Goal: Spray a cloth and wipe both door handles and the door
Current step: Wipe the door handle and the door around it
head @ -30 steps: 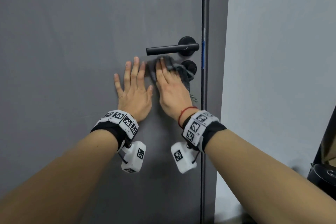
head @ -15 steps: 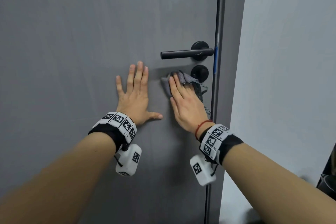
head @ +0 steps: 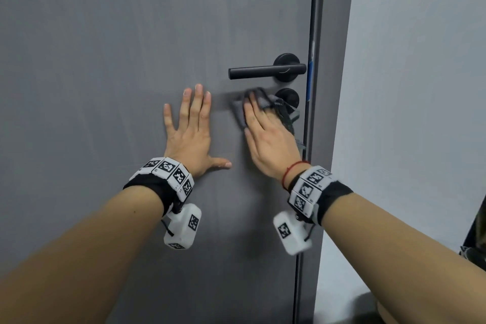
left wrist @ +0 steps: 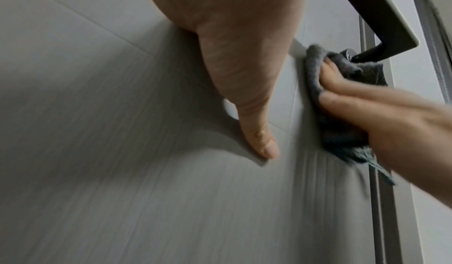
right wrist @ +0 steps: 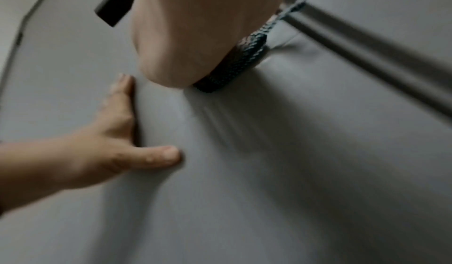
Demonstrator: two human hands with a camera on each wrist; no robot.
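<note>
1. Pressing the cloth (head: 264,110) flat on the door (head: 118,60), my right hand (head: 268,139) covers most of it; I see it just below the handle (head: 265,73) and touching the round lock knob (head: 288,98).
2. My right grip is apart: straight fingers (left wrist: 354,92) lie together over the cloth and push it on the panel without curling round it. From the left wrist, the cloth bunches past the fingertips and a frayed corner trails out under the heel of the hand, toward the door's edge.
3. From the right wrist, a dark woven strip of cloth (right wrist: 234,65) shows wedged between my palm (right wrist: 195,32) and the door.
4. My left hand (head: 190,137) lies flat on the door beside the right, apart from the cloth. Its grip is apart too and holds nothing: fingers point up, slightly spread, and the thumb (left wrist: 259,138) sticks out sideways toward the right hand, not touching it.
5. Above the cloth, the black lever handle sits level, its free end pointing left over the gap between my hands.
6. Right of the handle runs the dark door edge (head: 313,34), then a pale wall (head: 420,87).
7. Both wrists carry white marker bands (head: 168,169) with camera blocks hanging below.
</note>
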